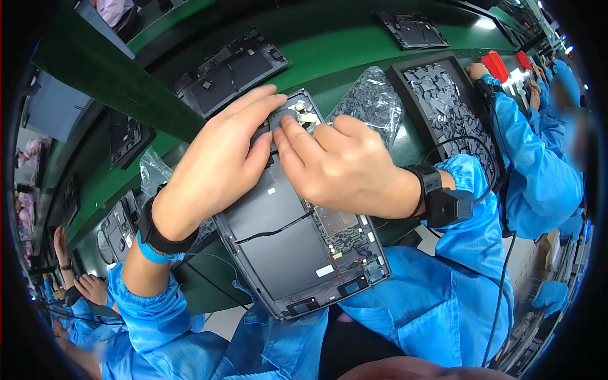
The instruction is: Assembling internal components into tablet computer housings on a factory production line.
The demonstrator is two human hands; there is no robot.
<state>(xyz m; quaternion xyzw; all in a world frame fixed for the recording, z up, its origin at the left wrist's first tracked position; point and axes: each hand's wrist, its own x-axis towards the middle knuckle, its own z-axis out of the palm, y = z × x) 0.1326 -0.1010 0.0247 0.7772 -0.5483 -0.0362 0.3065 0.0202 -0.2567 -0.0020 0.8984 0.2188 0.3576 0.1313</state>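
An opened tablet housing [263, 253] lies slanted in front of me, its inside facing up. A black flat cable [272, 233] crosses the large dark panel, and a circuit board [345, 237] runs along the right side. My left hand [218, 155] rests over the far left corner, fingers stretched out and thumb raised. Next to it my right hand [345, 158] presses its first fingers together against a dark grey piece [277, 119] at the far end; its other fingers are curled. Whether those fingertips pinch anything is hidden. Pale connectors [307, 117] show beside them.
A black tray [465, 117] full of small dark parts stands at right, beside a clear plastic bag [373, 101] of similar parts. More opened housings [231, 69] [415, 30] lie farther back. A green post [120, 85] slants across the left. Co-workers' arms [516, 126] are at both sides.
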